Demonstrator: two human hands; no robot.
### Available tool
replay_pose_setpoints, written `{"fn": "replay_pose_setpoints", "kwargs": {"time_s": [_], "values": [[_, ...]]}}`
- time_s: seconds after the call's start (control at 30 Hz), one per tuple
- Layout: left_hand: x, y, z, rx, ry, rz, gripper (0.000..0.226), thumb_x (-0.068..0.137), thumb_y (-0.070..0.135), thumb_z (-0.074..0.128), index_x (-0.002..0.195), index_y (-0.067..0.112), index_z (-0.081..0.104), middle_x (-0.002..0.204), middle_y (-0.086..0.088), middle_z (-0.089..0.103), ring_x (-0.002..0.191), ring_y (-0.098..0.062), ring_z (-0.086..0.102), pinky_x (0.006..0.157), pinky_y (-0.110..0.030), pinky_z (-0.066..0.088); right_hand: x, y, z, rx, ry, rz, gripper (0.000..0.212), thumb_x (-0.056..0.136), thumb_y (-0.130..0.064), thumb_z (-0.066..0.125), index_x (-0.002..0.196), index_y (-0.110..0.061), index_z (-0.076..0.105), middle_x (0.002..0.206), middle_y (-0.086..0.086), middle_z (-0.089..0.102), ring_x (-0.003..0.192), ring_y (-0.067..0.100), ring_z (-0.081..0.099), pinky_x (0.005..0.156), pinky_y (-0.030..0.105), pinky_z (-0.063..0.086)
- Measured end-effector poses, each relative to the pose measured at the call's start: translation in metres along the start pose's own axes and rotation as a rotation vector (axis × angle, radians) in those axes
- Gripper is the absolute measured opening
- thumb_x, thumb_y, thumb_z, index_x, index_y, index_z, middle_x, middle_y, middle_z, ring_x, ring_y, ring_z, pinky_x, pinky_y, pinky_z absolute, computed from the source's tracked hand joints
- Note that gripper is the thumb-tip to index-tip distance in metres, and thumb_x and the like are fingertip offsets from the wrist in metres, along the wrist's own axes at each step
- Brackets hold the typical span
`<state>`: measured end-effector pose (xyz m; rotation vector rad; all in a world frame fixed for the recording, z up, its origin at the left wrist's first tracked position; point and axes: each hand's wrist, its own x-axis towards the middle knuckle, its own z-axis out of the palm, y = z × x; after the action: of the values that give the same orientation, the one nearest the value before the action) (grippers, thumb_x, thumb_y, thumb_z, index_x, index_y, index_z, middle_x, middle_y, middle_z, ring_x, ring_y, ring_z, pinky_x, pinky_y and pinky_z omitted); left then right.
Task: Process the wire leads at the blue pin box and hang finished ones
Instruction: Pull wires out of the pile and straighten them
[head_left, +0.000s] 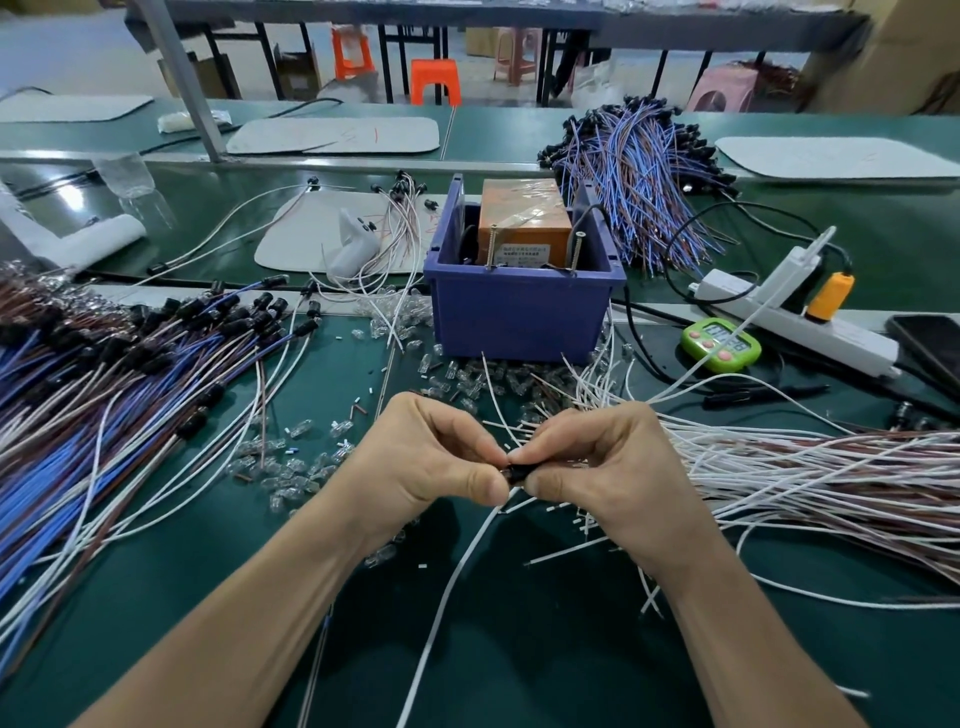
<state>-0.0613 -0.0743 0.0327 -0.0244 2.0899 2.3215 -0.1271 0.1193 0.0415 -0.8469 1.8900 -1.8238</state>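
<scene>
- Green worktop (519, 649) carries everything; the blue box (519, 312) stands at its middle, with an orange block (524, 218) inside it and two screws (576, 254) upright at its front rim
- Straight in front of the box and nearer the camera, the left hand (436, 457) and right hand (597, 457) meet, fingertips touching; each pinches a small black piece (516, 474) between thumb and forefinger, with the other fingers curled
- A white wire (452, 582) runs from that piece away from the box, toward the near edge of the worktop
- Right of the box and nearer, a loose heap of white and brown wires (831, 478) fans out; its ends reach as far as the right hand
- Left of the box, a heap of blue and brown wires with black caps (104, 374) lies across the worktop
- Behind the box to its right lies a second bundle of blue and brown wires (639, 171)
- Small clear bulbs (291, 467) are scattered from the foot of the box toward the left hand
- Just right of the box sits a green timer (721, 344); beyond it lies a white power strip (789, 312) with an orange plug (831, 296)
- Left of the box, a white handheld device (353, 244) rests on a grey mat (291, 244)
</scene>
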Motion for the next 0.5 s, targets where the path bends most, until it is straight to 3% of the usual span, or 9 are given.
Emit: {"fn": "replay_pose_setpoints", "kwargs": {"time_s": [0.13, 0.23, 0.33, 0.43, 0.5], "values": [[0.004, 0.005, 0.003, -0.054, 0.056, 0.077, 0.042, 0.045, 0.041, 0.103, 0.07, 0.015, 0.081, 0.062, -0.007, 0.072, 0.053, -0.012, 0.065, 0.058, -0.019, 0.052, 0.0, -0.009, 0.004, 0.009, 0.062, 0.031, 0.021, 0.077, 0.007, 0.078, 0.088, -0.011, 0.082, 0.083, 0.009, 0.08, 0.079, 0.022, 0.077, 0.074, 0.029, 0.061], [0.002, 0.016, 0.001, -0.041, 0.138, 0.145, 0.023, 0.061, 0.026, 0.093, 0.075, 0.012, 0.081, 0.065, -0.01, 0.072, 0.055, -0.015, 0.065, 0.06, -0.021, 0.054, 0.001, -0.035, 0.01, -0.247, 0.093, 0.028, 0.024, 0.085, -0.003, 0.079, 0.09, -0.027, 0.08, 0.079, -0.004, 0.079, 0.076, 0.016, 0.077, 0.073, 0.028, 0.06], [-0.006, 0.029, -0.004, -0.087, 0.191, 0.19, 0.045, 0.061, 0.047, 0.095, 0.087, 0.012, 0.083, 0.076, -0.013, 0.076, 0.065, -0.019, 0.069, 0.068, -0.026, 0.057, 0.008, -0.077, 0.016, -0.48, 0.069, 0.017, 0.02, 0.086, -0.016, 0.077, 0.09, -0.035, 0.078, 0.073, -0.008, 0.077, 0.066, 0.018, 0.071, 0.064, 0.034, 0.057], [-0.013, 0.053, -0.009, -0.094, 0.188, 0.212, 0.077, 0.058, 0.066, 0.091, 0.109, 0.01, 0.079, 0.099, -0.016, 0.078, 0.092, -0.028, 0.072, 0.09, -0.041, 0.057, 0.026, -0.126, 0.027, -0.282, 0.036, 0.028, 0.013, 0.09, -0.007, 0.073, 0.092, -0.019, 0.077, 0.074, 0.004, 0.078, 0.058, 0.019, 0.067, 0.053, 0.021, 0.051], [-0.014, 0.074, -0.009, -0.037, 0.116, 0.197, 0.069, 0.066, 0.055, 0.092, 0.12, 0.015, 0.075, 0.117, -0.008, 0.076, 0.113, -0.023, 0.07, 0.097, -0.035, 0.053, 0.045, -0.155, 0.039, 0.007, 0.061, 0.07, 0.01, 0.094, -0.002, 0.068, 0.094, -0.01, 0.074, 0.077, 0.013, 0.077, 0.054, 0.017, 0.065, 0.047, 0.018, 0.049]]}}
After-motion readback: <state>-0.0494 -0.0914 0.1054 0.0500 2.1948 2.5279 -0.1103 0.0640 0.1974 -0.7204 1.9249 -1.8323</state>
